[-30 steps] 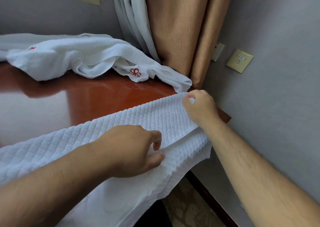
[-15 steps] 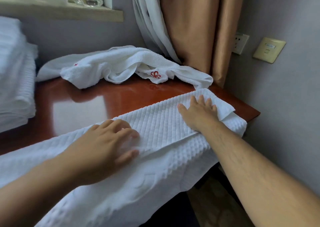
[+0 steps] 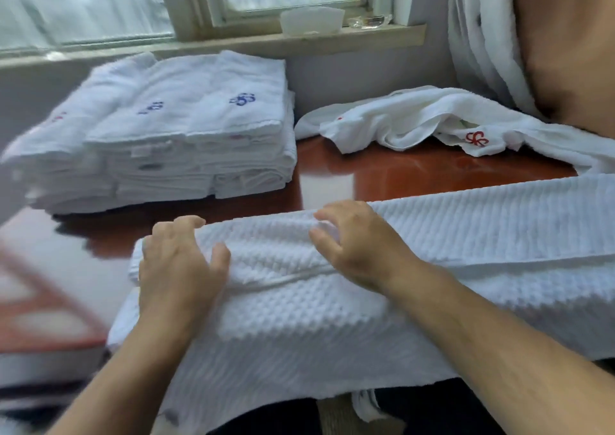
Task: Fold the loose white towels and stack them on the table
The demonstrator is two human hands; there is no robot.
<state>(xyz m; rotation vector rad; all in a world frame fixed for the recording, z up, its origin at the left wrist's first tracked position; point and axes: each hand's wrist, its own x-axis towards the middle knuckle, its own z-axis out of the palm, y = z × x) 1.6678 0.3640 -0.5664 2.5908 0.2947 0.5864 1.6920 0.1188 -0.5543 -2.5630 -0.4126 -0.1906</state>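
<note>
A white waffle-textured towel (image 3: pixel 466 235) lies folded lengthwise along the near edge of the red-brown table (image 3: pixel 382 175), its lower part hanging over the edge. My left hand (image 3: pixel 179 268) grips the towel's left end, fingers curled over its far edge and thumb on top. My right hand (image 3: pixel 356 245) pinches the bunched far edge a little to the right. A stack of folded white towels (image 3: pixel 186 142) with blue emblems stands at the back left. A loose white towel (image 3: pixel 432 122) with a red emblem lies crumpled at the back right.
A window sill (image 3: pixel 332 40) behind the table carries a white bowl (image 3: pixel 311 19) and clear glasses (image 3: pixel 367 21). White and tan curtains (image 3: pixel 532 35) hang at the right. A blurred red-and-white object (image 3: pixel 40 318) sits at the left.
The view has swung left, bringing the folded stack and window into sight. Both hands slid left along the waffle towel, from lying flat on it to gripping its left end.
</note>
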